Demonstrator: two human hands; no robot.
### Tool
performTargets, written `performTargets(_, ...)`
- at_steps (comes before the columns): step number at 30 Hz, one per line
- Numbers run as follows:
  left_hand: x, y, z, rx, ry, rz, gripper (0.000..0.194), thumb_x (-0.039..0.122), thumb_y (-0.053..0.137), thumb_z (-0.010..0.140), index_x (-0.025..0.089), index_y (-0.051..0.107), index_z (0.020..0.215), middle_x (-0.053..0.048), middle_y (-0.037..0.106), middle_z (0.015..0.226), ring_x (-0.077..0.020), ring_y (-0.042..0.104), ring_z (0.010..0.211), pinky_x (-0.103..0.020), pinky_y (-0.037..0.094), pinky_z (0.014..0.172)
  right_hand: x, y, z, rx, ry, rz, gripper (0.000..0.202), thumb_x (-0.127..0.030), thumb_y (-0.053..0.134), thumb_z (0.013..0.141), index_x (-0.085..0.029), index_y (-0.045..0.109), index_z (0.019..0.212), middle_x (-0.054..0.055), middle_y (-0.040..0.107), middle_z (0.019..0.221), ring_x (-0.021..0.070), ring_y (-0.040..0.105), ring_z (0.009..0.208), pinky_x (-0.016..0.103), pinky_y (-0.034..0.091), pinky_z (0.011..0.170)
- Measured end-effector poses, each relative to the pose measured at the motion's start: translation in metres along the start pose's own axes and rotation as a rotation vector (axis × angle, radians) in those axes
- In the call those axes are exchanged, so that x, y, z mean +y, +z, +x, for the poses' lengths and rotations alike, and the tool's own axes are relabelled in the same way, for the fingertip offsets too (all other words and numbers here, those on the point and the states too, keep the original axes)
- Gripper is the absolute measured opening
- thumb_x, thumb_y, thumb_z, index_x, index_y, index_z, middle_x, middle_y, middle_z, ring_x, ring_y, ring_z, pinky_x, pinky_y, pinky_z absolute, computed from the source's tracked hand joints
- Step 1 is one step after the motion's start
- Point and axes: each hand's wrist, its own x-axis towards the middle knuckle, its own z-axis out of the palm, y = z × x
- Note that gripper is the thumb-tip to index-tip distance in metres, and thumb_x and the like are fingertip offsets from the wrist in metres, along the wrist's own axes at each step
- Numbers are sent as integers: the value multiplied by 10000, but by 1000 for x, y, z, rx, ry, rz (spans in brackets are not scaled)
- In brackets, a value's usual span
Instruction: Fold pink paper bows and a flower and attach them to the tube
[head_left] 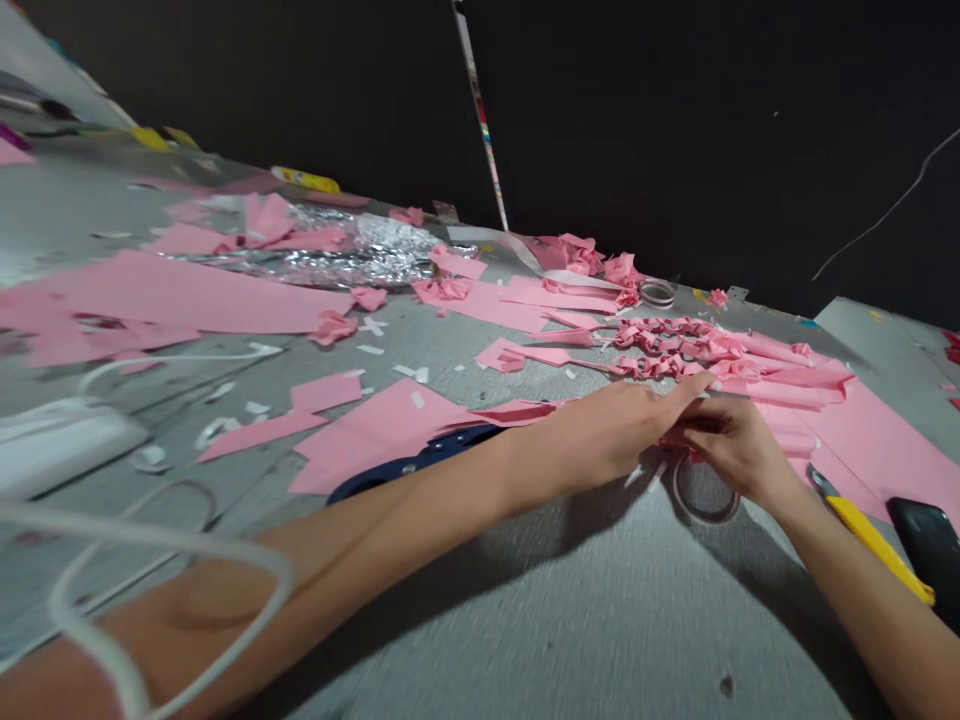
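Observation:
My left hand (630, 425) reaches across to the right, its fingers pressed together near my right hand (724, 440). Both hands meet over a strip of pink paper (517, 411) that runs out to the left from under my left hand. The fingertips overlap, so the gripped part is mostly hidden. Just behind the hands lie twisted pink paper pieces (652, 365) on the grey surface (555, 600). A roll of clear tape (705, 490) rests below my right hand. Dark blue scissors (412, 465) lie partly behind my left forearm.
A yellow cutter (881, 550) and a black phone (926, 545) lie at right. Large pink sheets (202, 290) and crumpled silver foil (367, 250) are at back left. White cables (172, 545) loop over my left forearm beside a white box (67, 445). A dark wall (637, 130) stands behind.

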Motion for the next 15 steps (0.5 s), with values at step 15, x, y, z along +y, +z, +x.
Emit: performTargets(15,1,-5,2,84,61,-115,635,13,595,932,175,406,1516,-108,790,1127,-260,779,931,-312,538,734,-8,-1,-1,66,-33,-182,103,-162,639,825,-207,728,849,37,764,815,204,697,746,339,538,699)
